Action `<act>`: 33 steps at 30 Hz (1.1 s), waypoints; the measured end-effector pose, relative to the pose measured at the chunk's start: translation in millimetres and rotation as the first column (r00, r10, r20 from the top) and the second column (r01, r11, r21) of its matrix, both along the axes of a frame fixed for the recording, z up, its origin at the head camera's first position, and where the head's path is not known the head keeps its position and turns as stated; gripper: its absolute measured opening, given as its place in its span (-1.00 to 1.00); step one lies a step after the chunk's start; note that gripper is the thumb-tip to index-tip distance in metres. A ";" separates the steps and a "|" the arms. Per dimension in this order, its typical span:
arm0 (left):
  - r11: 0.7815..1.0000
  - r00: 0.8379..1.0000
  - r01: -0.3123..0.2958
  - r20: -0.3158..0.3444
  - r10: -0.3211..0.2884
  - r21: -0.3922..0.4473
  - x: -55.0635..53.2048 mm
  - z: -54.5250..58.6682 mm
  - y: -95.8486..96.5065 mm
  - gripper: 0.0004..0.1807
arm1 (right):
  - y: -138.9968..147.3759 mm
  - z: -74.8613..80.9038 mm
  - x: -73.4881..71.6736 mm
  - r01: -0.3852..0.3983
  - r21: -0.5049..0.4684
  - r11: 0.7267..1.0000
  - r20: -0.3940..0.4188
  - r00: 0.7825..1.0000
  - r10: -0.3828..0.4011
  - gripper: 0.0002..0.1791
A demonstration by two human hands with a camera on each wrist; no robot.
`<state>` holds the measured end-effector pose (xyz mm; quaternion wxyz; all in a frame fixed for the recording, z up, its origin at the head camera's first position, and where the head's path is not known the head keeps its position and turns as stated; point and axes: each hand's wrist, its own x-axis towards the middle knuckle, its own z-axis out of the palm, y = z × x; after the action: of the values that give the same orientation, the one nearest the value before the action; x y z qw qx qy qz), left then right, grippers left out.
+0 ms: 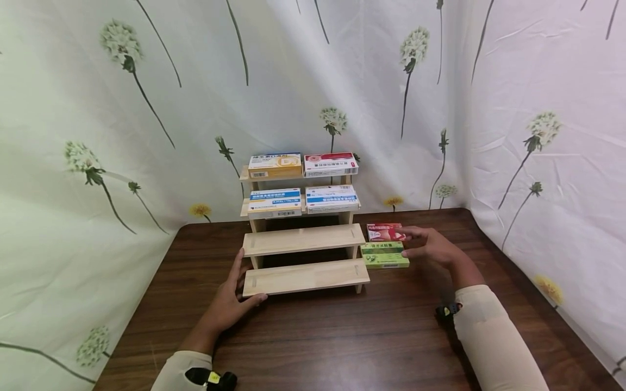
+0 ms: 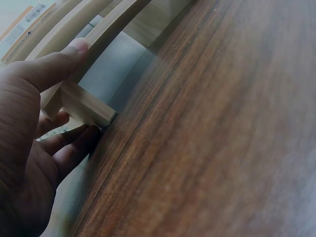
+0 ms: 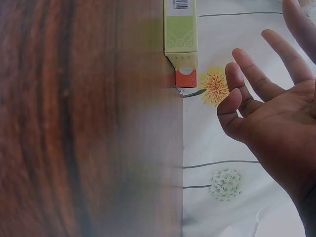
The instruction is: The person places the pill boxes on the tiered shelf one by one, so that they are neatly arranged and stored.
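Note:
A stepped wooden rack (image 1: 304, 277) with several shelves stands on the table. My left hand (image 1: 227, 304) grips its lower left end. In the left wrist view, the thumb (image 2: 78, 47) lies on the front edge of the lowest shelf, and the other fingers bend around by the leg (image 2: 89, 103). My right hand (image 1: 435, 248) hovers at the right of the rack with fingers spread, nothing in it. Close to its fingertips are a green medicine box (image 1: 383, 255) and a red medicine box (image 1: 383, 232) behind it, both lying flat. In the right wrist view, the green box's end (image 3: 180, 34) shows beyond the fingers.
On the top shelf lie a yellow-and-white box (image 1: 275, 164) and a red-and-white box (image 1: 331, 164). Two blue-and-white boxes (image 1: 275, 202) (image 1: 332, 198) lie one shelf lower. Dandelion-print cloth (image 1: 293, 70) hangs around the brown wooden table (image 1: 342, 336).

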<state>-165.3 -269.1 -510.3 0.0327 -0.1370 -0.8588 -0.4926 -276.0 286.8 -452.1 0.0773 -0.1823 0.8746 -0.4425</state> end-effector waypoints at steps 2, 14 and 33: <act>1.000 1.000 -0.002 0.003 0.002 0.000 0.1 -0.1 0.2 0.39 | -0.1 -0.4 0.6 0.010 0.008 1.000 0.005 1.000 -0.010 -0.17; 1.000 1.000 -0.001 -0.001 0.001 -0.004 0.6 -1.6 -0.1 0.39 | 4.1 -8.0 1.6 0.028 0.013 1.000 0.077 0.997 -0.029 -0.19; 1.000 1.000 -0.002 -0.010 0.002 -0.009 -1.0 -2.5 -0.9 0.39 | 19.3 -30.4 -3.3 -0.129 0.083 0.988 -0.026 0.991 0.131 -0.13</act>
<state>-166.3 -270.0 -512.8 0.0366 -0.1389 -0.8610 -0.4879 -279.3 306.1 -482.5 0.0997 -0.2426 0.8792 -0.3977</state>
